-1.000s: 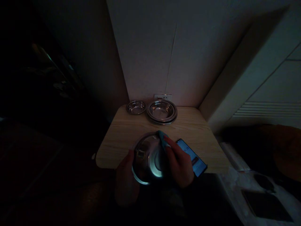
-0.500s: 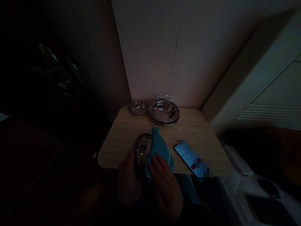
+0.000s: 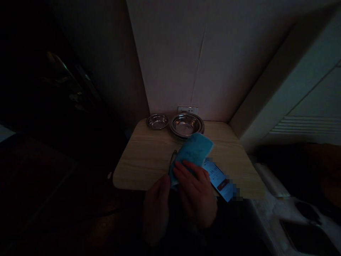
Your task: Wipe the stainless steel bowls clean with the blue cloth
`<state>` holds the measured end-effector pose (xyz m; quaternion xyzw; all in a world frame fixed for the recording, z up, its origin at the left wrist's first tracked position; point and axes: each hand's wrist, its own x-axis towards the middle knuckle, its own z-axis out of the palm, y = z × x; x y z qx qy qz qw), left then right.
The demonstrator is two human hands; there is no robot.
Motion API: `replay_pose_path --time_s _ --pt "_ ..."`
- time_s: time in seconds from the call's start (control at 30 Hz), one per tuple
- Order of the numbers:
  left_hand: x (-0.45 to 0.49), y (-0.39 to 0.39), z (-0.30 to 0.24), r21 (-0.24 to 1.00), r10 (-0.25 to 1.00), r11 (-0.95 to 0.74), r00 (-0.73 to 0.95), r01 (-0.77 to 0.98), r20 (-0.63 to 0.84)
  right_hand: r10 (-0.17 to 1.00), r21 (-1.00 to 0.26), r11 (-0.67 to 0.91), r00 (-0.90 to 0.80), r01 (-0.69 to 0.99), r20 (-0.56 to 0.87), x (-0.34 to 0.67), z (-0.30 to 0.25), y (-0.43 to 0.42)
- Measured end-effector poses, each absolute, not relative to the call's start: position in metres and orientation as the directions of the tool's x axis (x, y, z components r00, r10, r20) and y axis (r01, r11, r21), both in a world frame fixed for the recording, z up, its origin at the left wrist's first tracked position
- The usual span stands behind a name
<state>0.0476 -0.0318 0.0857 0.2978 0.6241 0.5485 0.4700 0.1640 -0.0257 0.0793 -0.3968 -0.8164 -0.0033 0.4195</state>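
Note:
A round metal bowl (image 3: 173, 158) is tilted nearly edge-on over the front of the wooden table, so only a thin strip of its rim shows. My left hand (image 3: 156, 208) grips its near left edge, thumb on top. A blue cloth (image 3: 196, 147) covers the bowl's right side, its upper end sticking out towards the back. My right hand (image 3: 196, 192) presses the cloth against the bowl with fingers laid together. The bowl's inside and my right fingertips' far side are hidden.
At the back of the table (image 3: 144, 153) stand a small metal bowl (image 3: 157, 121) and a stack of larger metal bowls (image 3: 187, 125). A lit phone (image 3: 220, 180) lies on the right. A wall socket (image 3: 188, 109) is behind the stack. The surroundings are very dark.
The bowl has turned from showing its broad round face to nearly edge-on and moved right. The cloth has swung up and right with my right hand, now reaching in front of the stack.

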Motion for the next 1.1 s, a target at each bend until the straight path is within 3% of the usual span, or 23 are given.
replay_pose_path --time_s 0.2,0.3,0.47,0.6,0.8,0.97,1.1 --pt "0.050 -0.036 0.083 0.959 0.887 0.251 -0.364 -0.132 -0.283 0.655 -0.309 0.674 -0.350 0.671 0.669 0.167 0.083 -0.017" --pt "0.049 -0.036 0.081 0.960 0.882 0.240 -0.380 -0.144 -0.278 0.697 -0.362 0.640 -0.314 0.678 0.644 0.164 0.083 -0.019" --pt "0.050 -0.038 0.086 0.940 0.815 0.294 -0.470 -0.172 -0.341 0.653 -0.301 0.666 -0.339 0.682 0.677 0.163 0.085 -0.022" --pt "0.053 -0.041 0.094 0.941 0.820 0.310 -0.463 -0.136 -0.337 0.744 -0.422 0.615 -0.315 0.666 0.589 0.169 0.095 -0.012" --pt "0.052 -0.042 0.088 0.926 0.768 0.353 -0.525 -0.130 -0.367 0.649 -0.288 0.678 -0.368 0.676 0.666 0.171 0.095 -0.018" --pt "0.053 -0.042 0.090 0.932 0.828 0.361 -0.473 0.037 -0.302 0.744 -0.426 0.604 -0.284 0.674 0.605 0.173 0.095 -0.013" --pt "0.050 -0.042 0.091 0.923 0.836 0.360 -0.486 0.136 -0.254 0.662 -0.335 0.684 -0.359 0.648 0.658 0.173 0.095 -0.017"
